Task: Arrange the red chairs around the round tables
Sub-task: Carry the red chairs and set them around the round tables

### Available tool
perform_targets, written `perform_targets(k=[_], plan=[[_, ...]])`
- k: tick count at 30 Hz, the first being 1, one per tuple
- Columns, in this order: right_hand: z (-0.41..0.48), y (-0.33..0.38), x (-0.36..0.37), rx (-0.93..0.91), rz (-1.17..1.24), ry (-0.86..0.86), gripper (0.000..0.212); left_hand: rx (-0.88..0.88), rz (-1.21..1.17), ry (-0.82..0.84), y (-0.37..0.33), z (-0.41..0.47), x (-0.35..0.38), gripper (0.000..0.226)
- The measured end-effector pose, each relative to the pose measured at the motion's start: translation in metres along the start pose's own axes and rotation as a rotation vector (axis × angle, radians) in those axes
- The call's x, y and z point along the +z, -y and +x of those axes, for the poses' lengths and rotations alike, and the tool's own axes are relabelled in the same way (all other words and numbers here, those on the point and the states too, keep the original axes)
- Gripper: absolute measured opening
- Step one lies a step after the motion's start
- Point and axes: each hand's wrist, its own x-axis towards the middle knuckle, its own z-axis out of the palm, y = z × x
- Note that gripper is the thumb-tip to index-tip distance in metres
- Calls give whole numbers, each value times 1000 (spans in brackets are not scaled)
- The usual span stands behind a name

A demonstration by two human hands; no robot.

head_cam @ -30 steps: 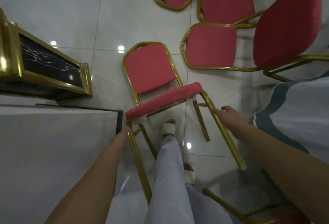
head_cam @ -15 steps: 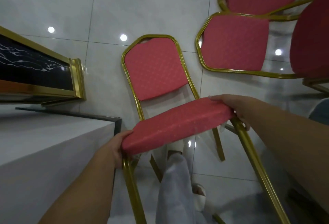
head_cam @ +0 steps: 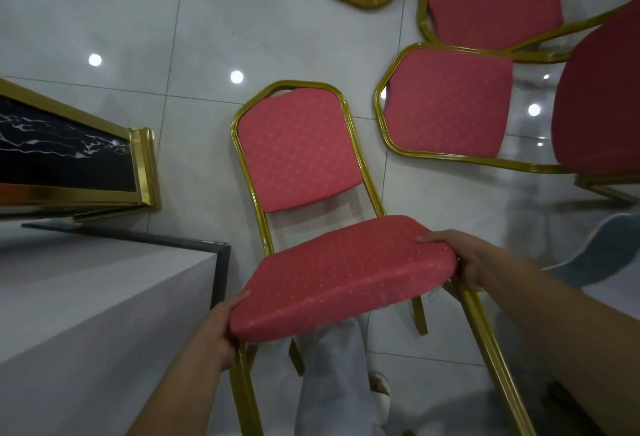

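Most fingers of both hands are hidden under the cushion. The front legs of the held chair run off the bottom edge, so I cannot tell if it touches the floor. The spare chairs at top right are cut by the frame; 1 at the far right shows only a blurred dark red back. A trouser leg and sandal show under the seat.

The held chair has a gold metal frame, with a red dotted fabric seat and back pad. It sits mid-frame, just beside the corner of a white block and near a black gold-trimmed cabinet.

It is tipped, with the backrest pointing away from the person and the front of the seat toward them. The long axis runs from the legs at the bottom up to the backrest top.

The left hand grips the front left corner of the seat, thumb on the edge. The right hand grips the right edge of the seat, fingertips on top.
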Motion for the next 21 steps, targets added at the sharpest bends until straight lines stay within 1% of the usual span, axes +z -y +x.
perform_targets(k=[4,8,10,12,14,17,19,21], plan=[[-25,13,-7,-90,49,66,60,51,-11,37,-16,-27,3,38],[-53,44,-12,-207,84,111,59,178,-65,119,-46,-55,14,28],[-66,56,-16,-276,142,149,56,269,-91,170,-58,-68,18,30],[-73,58,-22,-378,167,165,56,369,-104,195,-62,-78,18,41],[-76,50,-27,-454,170,180,58,458,-109,200,-57,-82,13,51],[-73,20,-33,-498,204,175,54,547,-55,205,-34,-83,3,56],[-68,-9,-38,-512,227,122,61,588,-13,201,-13,-82,-6,54],[-65,-41,-41,-515,217,69,75,602,22,198,9,-80,-15,57]])
